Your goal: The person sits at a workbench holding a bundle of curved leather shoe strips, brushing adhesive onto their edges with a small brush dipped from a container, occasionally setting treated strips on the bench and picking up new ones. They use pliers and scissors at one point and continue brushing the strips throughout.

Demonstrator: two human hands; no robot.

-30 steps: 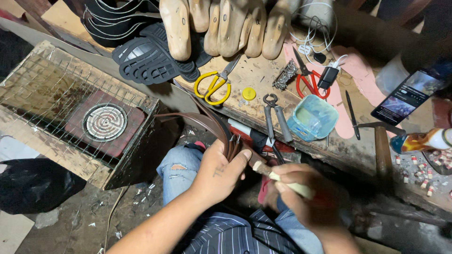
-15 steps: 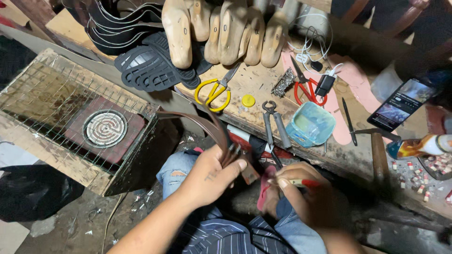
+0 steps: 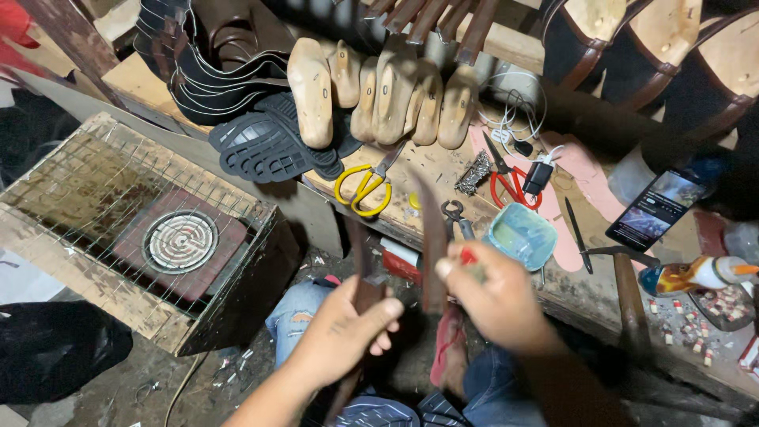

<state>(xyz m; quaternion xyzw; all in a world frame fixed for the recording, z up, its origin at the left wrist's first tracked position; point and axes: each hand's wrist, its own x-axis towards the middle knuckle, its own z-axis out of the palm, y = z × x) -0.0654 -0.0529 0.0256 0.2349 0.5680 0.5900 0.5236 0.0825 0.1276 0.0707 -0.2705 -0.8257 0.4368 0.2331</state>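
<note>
At far left a wooden box (image 3: 95, 269) covered with wire mesh is seen, a round coil heater (image 3: 180, 241) set inside it. Above and right of it, black rubber soles (image 3: 265, 146) are stacked on the counter (image 3: 443, 170), with wooden shoe lasts (image 3: 379, 91) lying in a row beside them. Yellow-handled scissors (image 3: 362, 188) are noted just below the lasts. Lower centre, the left hand (image 3: 344, 332) is closed around a dark brown leather strap (image 3: 365, 273), which rises upright from the fist over the knee. Just right of it, the right hand (image 3: 494, 296) is closed on a second dark strap (image 3: 431, 237), blurred, together with a small red-tipped item that cannot be identified. Behind the right hand, pincers (image 3: 457, 217) and a pale blue tub (image 3: 522, 236) rest on the counter edge. Further right, red-handled scissors (image 3: 506, 178), a phone (image 3: 656, 209) with lit screen, a hammer (image 3: 628, 296) and a glue bottle (image 3: 696, 275) are recorded.
</note>
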